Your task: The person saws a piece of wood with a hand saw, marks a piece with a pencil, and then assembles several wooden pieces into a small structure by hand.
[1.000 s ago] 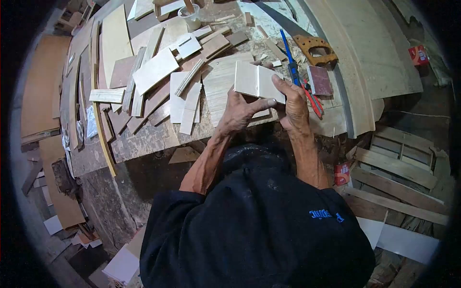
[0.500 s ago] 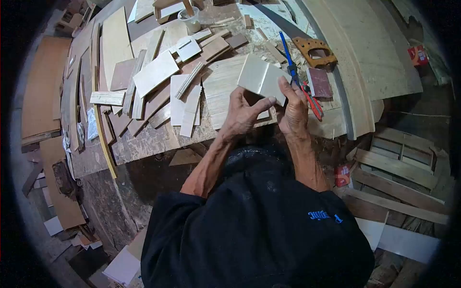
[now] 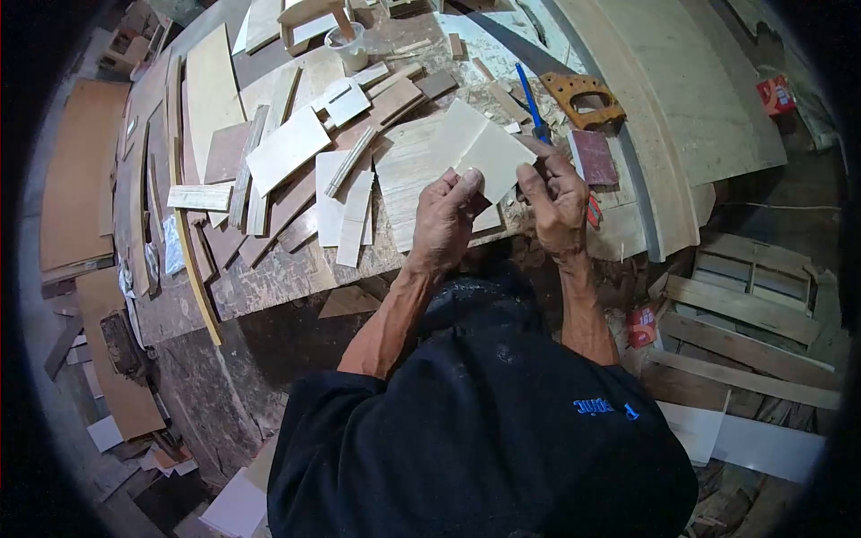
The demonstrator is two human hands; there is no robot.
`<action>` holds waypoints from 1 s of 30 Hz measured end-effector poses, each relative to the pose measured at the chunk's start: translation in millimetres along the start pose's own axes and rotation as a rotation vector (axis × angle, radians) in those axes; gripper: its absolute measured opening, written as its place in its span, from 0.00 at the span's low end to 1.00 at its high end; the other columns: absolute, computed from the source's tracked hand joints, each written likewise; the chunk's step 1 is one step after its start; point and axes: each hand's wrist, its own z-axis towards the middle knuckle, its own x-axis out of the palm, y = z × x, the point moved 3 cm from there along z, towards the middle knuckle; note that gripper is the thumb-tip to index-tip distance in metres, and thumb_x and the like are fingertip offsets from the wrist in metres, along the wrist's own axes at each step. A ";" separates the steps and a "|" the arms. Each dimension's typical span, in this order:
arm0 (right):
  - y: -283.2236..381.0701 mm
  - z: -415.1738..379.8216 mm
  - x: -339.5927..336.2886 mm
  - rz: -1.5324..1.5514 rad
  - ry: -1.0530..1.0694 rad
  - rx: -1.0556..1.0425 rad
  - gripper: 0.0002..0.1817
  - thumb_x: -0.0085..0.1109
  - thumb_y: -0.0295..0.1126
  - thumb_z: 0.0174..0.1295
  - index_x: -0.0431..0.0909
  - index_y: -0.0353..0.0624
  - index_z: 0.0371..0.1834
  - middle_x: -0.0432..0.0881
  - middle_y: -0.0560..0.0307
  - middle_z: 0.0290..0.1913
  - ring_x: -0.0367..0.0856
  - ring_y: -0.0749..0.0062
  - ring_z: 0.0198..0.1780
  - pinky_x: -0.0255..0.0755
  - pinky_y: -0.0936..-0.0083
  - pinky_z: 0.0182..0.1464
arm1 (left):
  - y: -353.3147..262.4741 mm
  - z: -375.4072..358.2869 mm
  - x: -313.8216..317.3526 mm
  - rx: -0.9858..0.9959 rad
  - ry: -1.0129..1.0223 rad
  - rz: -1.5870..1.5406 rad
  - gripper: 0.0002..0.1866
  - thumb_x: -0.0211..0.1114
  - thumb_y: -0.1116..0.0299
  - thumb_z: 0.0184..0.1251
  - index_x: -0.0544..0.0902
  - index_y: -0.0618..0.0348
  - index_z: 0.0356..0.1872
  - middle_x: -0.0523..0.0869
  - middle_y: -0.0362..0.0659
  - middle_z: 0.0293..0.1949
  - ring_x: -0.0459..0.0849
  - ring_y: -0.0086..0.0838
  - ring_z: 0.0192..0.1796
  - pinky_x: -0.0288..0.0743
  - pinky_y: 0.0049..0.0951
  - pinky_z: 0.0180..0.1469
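A creased cream sheet (image 3: 491,154), dark reddish-brown on its underside like sandpaper, is held up over the front of the workbench (image 3: 260,291). My left hand (image 3: 441,220) pinches its lower left edge, thumb on top. At the right corner my right hand (image 3: 556,197) has it between thumb and fingers. Beneath the sheet lies a pale wood board (image 3: 408,170). A blue-barred tool (image 3: 529,99) with red parts sits just beyond my right hand, which partly hides it. Close by are a handsaw (image 3: 587,99) with a wooden handle and a dark red block (image 3: 595,157).
Several wood offcuts (image 3: 289,145) are piled on the bench to the left, near a plastic cup (image 3: 350,47) with a stick in it. A long yellowish strip (image 3: 199,278) overhangs the front edge. Wooden frames (image 3: 744,323) lie low on the right.
The sheet has opened flatter and tilted, its fold less sharp. My left thumb has shifted onto its lower edge, and my right hand has moved slightly right and down.
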 end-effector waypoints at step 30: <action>-35.9 0.0 -7.0 0.158 -0.043 0.334 0.19 0.56 0.41 0.71 0.80 0.41 0.58 0.79 0.67 0.29 0.74 0.86 0.27 0.67 0.87 0.29 | 5.1 6.7 -5.5 0.110 -0.200 0.311 0.10 0.64 0.66 0.71 0.80 0.64 0.34 0.82 0.39 0.33 0.79 0.19 0.36 0.75 0.23 0.45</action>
